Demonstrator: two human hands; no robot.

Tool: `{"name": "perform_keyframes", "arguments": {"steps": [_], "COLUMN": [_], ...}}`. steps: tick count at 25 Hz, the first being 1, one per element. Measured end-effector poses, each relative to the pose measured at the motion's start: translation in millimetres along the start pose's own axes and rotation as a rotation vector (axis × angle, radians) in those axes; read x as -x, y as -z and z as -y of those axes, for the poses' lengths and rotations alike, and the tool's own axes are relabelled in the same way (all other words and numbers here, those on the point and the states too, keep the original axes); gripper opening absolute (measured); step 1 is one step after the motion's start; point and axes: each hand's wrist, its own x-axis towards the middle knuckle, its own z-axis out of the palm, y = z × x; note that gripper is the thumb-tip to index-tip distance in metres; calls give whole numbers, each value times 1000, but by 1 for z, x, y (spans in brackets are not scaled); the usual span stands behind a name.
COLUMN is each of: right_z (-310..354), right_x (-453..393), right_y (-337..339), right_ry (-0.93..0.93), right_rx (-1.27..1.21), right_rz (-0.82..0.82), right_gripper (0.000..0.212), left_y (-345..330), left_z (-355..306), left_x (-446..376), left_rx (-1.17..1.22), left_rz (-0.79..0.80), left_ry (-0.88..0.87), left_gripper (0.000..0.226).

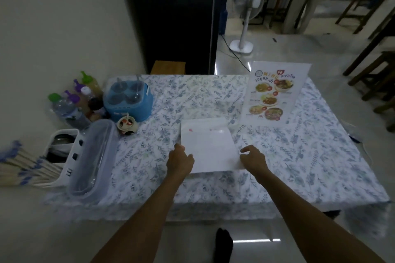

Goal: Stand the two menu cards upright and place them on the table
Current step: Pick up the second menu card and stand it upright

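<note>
One menu card [275, 94] with printed food pictures stands upright at the far right of the table [320, 156], which has a floral cloth. A second menu card [210, 147] lies flat near the table's middle, its blank white side up. My left hand [180, 159] grips that card's near left edge. My right hand [253, 159] touches its near right corner with fingers curled; whether it grips the card is unclear.
On the table's left stand a blue condiment caddy [128, 100], several bottles [66, 109], a small cup [126, 125], a clear plastic box [92, 158] and a white cutlery holder [62, 151]. A fan [248, 17] and wooden stools [376, 74] stand beyond the table.
</note>
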Motion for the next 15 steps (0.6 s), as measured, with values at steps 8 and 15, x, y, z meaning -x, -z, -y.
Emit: {"name": "perform_keyframes", "arguments": {"steps": [8, 15], "right_z": [45, 112], "right_x": [48, 13], "right_y": [29, 52], "right_ry": [97, 270], "right_rx": [-320, -279], "right_rz": [-86, -132], "right_gripper": [21, 34], "left_y": [61, 100], "left_z": [-20, -78], "left_x": [51, 21], "left_rx": [141, 201], "left_rz": [-74, -116], "left_ry": [-142, -223], "left_gripper": [43, 44]}}
